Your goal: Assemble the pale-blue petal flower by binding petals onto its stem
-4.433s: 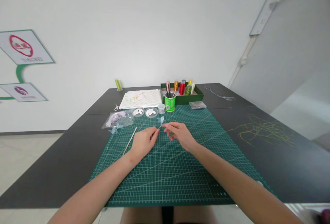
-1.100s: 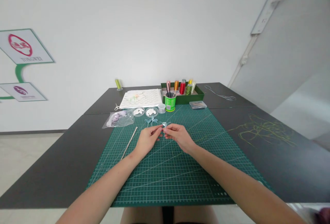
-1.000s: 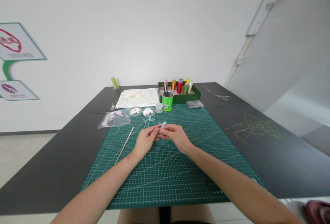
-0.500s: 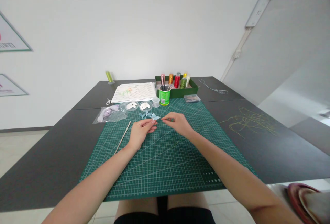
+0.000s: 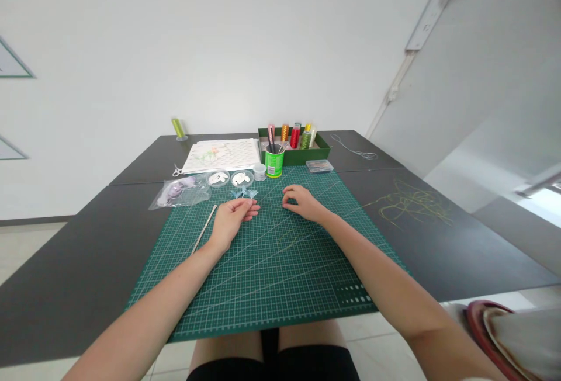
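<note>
My left hand (image 5: 231, 221) rests on the green cutting mat (image 5: 272, 276), its fingers pinched on the stems of a pale blue leaf sprig (image 5: 244, 194) whose leaves lie just beyond the fingertips. My right hand (image 5: 301, 202) lies on the mat a short way to the right. Its fingers are curled against the thumb, and anything held between them is too small to see. The two hands are apart.
A thin metal rod (image 5: 204, 228) lies left of my left hand. Behind are a plastic bag (image 5: 177, 192), two small dishes (image 5: 218, 178), a white jar (image 5: 259, 172), a green cup (image 5: 274, 165), a box of thread spools (image 5: 294, 146) and a patterned sheet (image 5: 221, 155). Yellow thread (image 5: 412, 203) lies tangled at right.
My hands met at the leaf sprig and have drawn apart. The left hand keeps the sprig and the right moved right. The camera turned right and tilted down.
</note>
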`<state>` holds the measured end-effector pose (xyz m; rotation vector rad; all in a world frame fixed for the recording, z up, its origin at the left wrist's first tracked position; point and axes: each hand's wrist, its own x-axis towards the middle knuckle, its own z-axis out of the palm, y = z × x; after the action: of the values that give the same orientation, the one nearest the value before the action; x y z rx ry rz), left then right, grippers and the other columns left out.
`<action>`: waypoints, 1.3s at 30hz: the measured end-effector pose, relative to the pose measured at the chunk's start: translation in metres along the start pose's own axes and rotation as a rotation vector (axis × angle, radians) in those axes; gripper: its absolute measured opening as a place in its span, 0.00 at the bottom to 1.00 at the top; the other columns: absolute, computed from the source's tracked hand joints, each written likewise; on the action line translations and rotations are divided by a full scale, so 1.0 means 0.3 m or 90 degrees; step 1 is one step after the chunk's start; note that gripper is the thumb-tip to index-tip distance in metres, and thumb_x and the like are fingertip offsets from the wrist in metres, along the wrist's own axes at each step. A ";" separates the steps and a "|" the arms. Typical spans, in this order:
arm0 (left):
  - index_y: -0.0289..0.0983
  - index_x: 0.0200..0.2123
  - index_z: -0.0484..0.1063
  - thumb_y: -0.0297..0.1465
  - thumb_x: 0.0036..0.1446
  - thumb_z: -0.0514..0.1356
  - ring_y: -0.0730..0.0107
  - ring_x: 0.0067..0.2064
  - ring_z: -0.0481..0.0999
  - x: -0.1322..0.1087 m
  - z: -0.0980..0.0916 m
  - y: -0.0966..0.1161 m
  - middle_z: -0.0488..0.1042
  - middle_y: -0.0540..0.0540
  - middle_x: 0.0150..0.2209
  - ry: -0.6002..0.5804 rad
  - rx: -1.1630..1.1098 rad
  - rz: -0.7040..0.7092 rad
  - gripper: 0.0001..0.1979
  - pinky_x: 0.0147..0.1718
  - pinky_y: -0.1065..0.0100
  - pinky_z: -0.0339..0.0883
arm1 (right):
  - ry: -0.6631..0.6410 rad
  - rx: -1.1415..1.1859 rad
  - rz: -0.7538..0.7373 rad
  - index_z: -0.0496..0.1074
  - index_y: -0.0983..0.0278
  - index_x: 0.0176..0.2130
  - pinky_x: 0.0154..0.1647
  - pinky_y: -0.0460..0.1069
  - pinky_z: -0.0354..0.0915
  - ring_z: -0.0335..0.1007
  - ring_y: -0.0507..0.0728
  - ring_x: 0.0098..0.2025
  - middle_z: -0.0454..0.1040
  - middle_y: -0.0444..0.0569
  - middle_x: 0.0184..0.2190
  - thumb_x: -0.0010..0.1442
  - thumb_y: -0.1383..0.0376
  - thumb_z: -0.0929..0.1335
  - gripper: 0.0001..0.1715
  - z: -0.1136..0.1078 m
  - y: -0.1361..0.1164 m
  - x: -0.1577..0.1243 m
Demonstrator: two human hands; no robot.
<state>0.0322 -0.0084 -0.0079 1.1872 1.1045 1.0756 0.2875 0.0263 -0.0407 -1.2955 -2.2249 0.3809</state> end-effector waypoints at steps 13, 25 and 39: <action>0.35 0.34 0.80 0.44 0.49 0.67 0.63 0.40 0.80 0.006 -0.004 -0.017 0.83 0.43 0.37 -0.035 0.060 0.026 0.17 0.45 0.64 0.70 | -0.059 0.008 -0.096 0.70 0.61 0.42 0.32 0.44 0.58 0.70 0.51 0.30 0.75 0.41 0.28 0.67 0.67 0.64 0.05 -0.016 -0.254 -0.043; 0.34 0.35 0.81 0.40 0.51 0.67 0.74 0.29 0.75 -0.027 0.012 0.006 0.78 0.46 0.28 -0.165 0.012 -0.083 0.15 0.33 0.72 0.71 | 0.156 -0.128 -0.220 0.75 0.62 0.41 0.38 0.46 0.65 0.72 0.53 0.37 0.77 0.50 0.34 0.71 0.62 0.60 0.16 -0.009 -0.263 -0.053; 0.33 0.33 0.79 0.42 0.51 0.64 0.79 0.22 0.63 -0.035 0.023 0.010 0.65 0.53 0.21 -0.187 0.057 -0.053 0.16 0.24 0.75 0.60 | 0.178 -0.204 -0.229 0.78 0.61 0.39 0.34 0.46 0.61 0.68 0.52 0.35 0.73 0.49 0.31 0.72 0.63 0.59 0.20 -0.024 -0.274 -0.063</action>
<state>0.0373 -0.0194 -0.0039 1.3107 0.9700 0.7656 0.2404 -0.0311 -0.0004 -0.9907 -2.2689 -0.2842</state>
